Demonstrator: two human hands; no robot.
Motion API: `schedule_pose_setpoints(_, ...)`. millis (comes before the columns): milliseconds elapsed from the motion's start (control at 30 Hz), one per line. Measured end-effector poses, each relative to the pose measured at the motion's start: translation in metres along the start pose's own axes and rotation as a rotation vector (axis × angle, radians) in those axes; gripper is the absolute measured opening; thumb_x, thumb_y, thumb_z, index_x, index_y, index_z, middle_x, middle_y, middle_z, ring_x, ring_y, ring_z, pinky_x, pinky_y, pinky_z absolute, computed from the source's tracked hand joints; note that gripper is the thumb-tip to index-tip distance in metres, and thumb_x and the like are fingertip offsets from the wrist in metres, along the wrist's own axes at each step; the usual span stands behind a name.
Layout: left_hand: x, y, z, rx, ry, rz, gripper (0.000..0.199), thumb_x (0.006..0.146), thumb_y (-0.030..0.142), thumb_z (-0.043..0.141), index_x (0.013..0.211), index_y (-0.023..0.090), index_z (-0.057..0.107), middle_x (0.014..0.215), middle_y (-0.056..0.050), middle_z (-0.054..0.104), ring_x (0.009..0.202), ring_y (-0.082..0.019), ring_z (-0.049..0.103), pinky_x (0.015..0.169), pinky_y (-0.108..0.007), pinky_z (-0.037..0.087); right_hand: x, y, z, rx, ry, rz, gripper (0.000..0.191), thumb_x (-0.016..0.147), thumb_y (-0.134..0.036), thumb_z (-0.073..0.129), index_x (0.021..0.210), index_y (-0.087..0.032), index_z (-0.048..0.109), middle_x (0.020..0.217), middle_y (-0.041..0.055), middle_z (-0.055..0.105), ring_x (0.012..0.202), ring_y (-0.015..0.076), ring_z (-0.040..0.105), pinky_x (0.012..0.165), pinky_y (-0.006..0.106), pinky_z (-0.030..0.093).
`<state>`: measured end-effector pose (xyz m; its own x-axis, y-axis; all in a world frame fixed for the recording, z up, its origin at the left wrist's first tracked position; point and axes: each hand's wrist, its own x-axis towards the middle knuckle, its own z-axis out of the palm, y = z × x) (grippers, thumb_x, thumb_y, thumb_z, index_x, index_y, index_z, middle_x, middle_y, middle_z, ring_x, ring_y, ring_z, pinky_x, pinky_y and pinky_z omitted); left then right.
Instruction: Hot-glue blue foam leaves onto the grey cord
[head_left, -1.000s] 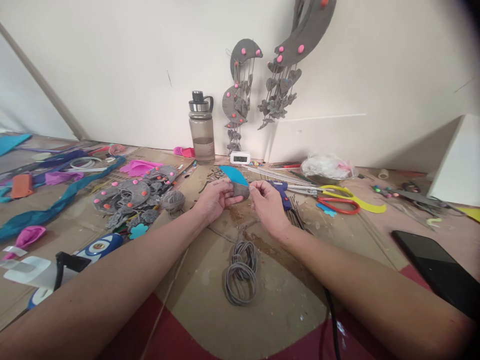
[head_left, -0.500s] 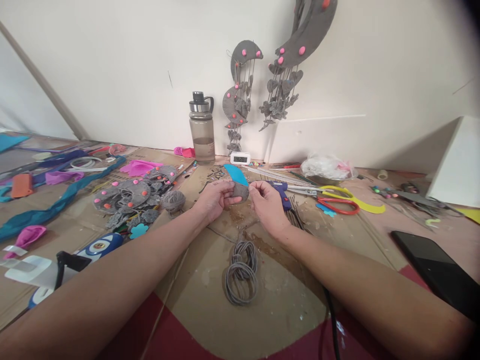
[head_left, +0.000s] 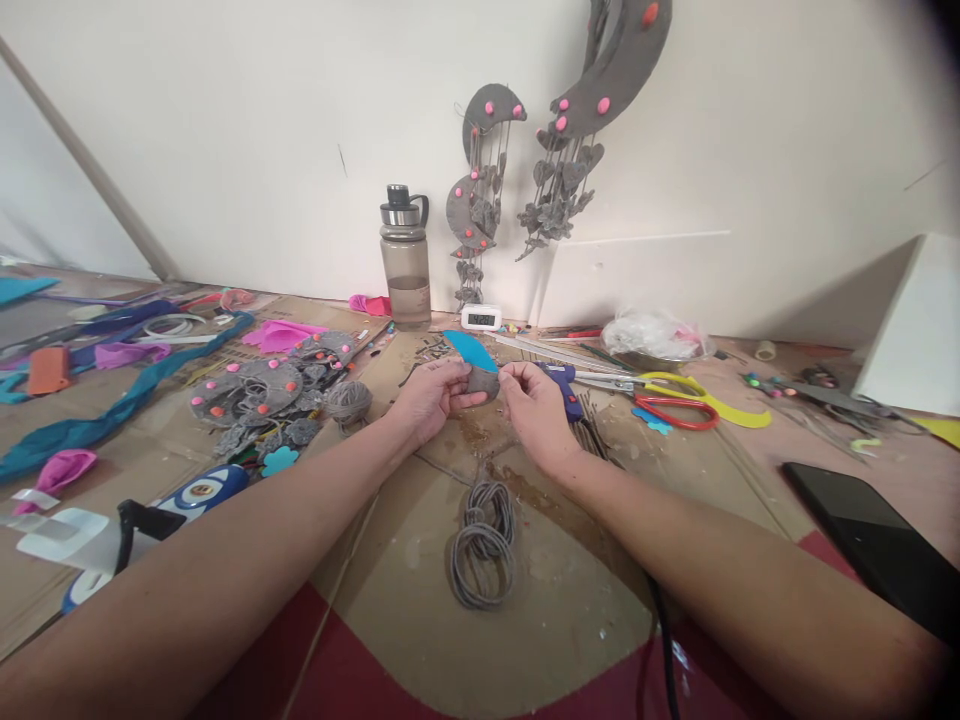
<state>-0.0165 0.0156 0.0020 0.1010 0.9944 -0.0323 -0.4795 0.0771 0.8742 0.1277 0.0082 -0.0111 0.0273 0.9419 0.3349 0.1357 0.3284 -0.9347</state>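
The white clock [head_left: 481, 318] shows 42, last digit unclear.

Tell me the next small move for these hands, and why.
Probably have the right hand extend the gray wrap a little along the blue piece while the left hand steadies it: gray covers the lower part, the upper part shows bare blue, and both hands have fingers at it.
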Motion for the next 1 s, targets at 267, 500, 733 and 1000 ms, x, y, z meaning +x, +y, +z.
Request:
schedule_pose_setpoints(267, 0.003, -0.001, -0.003, -0.042, -0.028, -0.023, 0.01, 0.069, 0.012, 0.064, 0.073, 0.013, 0.055, 0.07, -0.002, 0.062, 0.062, -0.01, 0.061, 0.058, -0.025, 0.058, -0.002, -0.004, 0.001, 0.004, -0.006, 0.015, 0.023, 0.077, -0.042, 0.052, 0.078, -0.02, 0.054, 0.058, -0.0048, 0.047, 0.054, 0.0117, 0.042, 0.056, 0.026, 0.037)
schedule_pose_setpoints(500, -0.005, -0.004, 0.005, 0.357, 0.162, 0.258, 0.023, 0.067, 0.024, 0.069, 0.072, 0.018, 0.048, 0.074, -0.003, 0.061, 0.07, -0.015, 0.06, 0.049, -0.021, 0.046, 0.003, -0.002, -0.003, -0.009, 0.074, 0.027, 0.021, 0.078, -0.04, 0.052, 0.079, -0.019, 0.054, 0.064, -0.0034, 0.049, 0.058, 0.0117, 0.042, 0.058, 0.026, 0.038)
schedule_pose_setpoints(733, -0.018, -0.015, 0.015, 1.19, 0.2, 0.577, 0.03, 0.07, 0.038, 0.069, 0.089, 0.02, 0.053, 0.095, -0.005, 0.064, 0.091, -0.021, 0.06, 0.082, -0.037, 0.046, -0.003, -0.011, -0.002, -0.12, 0.071, -0.056, 0.02, 0.08, -0.036, 0.049, 0.08, -0.018, 0.055, 0.07, -0.0005, 0.055, 0.064, 0.0132, 0.048, 0.064, 0.027, 0.04)
schedule_pose_setpoints(1000, -0.013, -0.018, 0.011, 1.186, 0.203, 0.52, 0.029, 0.071, 0.036, 0.067, 0.088, 0.021, 0.05, 0.089, -0.004, 0.063, 0.083, -0.02, 0.061, 0.079, -0.036, 0.045, -0.006, -0.012, 0.0, -0.163, 0.05, -0.101, 0.017, 0.081, -0.033, 0.05, 0.078, -0.018, 0.058, 0.069, -0.0007, 0.055, 0.064, 0.0136, 0.047, 0.062, 0.027, 0.038)
